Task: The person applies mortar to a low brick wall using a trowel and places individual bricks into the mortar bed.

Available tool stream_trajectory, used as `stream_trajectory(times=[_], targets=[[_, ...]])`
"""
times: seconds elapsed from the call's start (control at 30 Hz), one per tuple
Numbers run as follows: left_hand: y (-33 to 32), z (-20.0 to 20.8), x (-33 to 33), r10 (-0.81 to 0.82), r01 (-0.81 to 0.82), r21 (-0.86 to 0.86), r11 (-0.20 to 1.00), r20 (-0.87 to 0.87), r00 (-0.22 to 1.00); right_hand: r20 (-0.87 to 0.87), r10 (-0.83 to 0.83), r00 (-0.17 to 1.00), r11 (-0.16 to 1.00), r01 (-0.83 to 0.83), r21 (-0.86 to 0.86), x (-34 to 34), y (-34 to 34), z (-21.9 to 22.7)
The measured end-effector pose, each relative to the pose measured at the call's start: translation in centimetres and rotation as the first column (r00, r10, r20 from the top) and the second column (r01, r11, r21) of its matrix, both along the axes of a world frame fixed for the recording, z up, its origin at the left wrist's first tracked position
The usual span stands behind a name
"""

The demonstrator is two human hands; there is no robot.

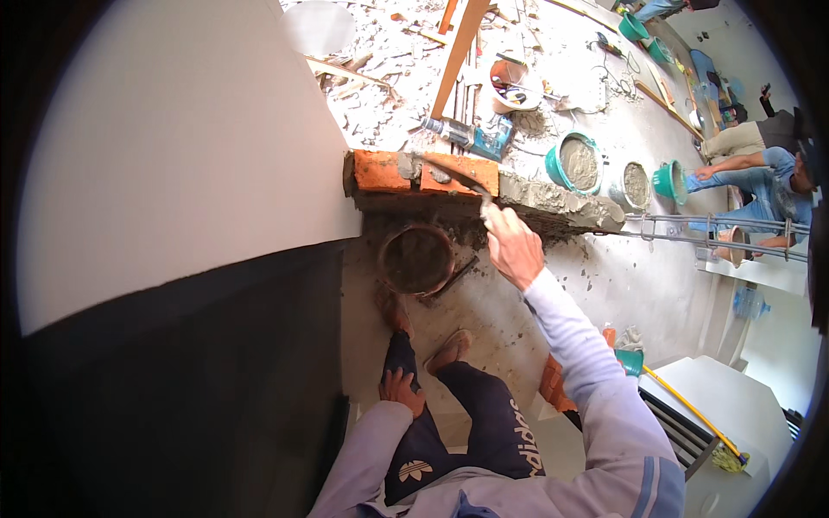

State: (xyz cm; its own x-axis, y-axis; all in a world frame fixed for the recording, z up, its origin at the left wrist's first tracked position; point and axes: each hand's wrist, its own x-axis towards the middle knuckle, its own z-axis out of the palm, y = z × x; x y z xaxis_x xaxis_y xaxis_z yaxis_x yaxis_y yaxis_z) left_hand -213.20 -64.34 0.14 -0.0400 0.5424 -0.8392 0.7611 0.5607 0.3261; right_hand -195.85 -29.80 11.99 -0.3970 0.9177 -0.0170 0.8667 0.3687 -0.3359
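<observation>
In the head view, taking clock directions from the middle of the picture, the trowel [466, 180] lies toward 1 o'clock, its blade aimed at 11 o'clock across the right brick [485, 168]; whether the metal touches is hard to tell. The right grip [515, 248], at 3 o'clock, is closed round the handle. The left grip [402, 391], at 6 o'clock, lies loosely spread on the leg [400, 352], with nothing visible in it.

The trowel should be light and stiff, heavier at the tip when loaded; its handle is the place to hold, as wet mortar probably makes the blade slick. The left brick [378, 171], at 11 o'clock, looks rigid, rough and fairly heavy, likely to chip at corners; its long sides would give the surest hold. The mortar [553, 197] along the wall toward 2 o'clock looks soft and pasty, better scooped than pinched. The bowl [450, 274], near the centre, would probably be weighty if full, best lifted by opposite sides of its rim.
</observation>
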Motion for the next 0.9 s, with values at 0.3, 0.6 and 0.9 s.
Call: stream_trajectory(times=[0.3, 0.6, 0.9], targets=[[-0.1, -0.3, -0.9, -0.021, 0.019, -0.054, 0.998, -0.031, 0.999, -0.151, -0.072, 0.986, 0.975, 0.038, -0.218, 1.1, -6.1, -1.1], [-2.2, -0.6, 0.7, -0.161, 0.159, -0.029, 0.987, -0.045, 0.986, 0.398, 0.175, 0.901, 0.797, 0.109, -0.595, 4.3, -5.4, -31.1], [-3.5, -0.5, 0.0, -0.152, 0.142, -0.116, 0.983, -0.080, 0.985, -0.062, -0.070, 0.996, 0.456, -0.023, -0.890, -1.7, -8.3, -35.4]])
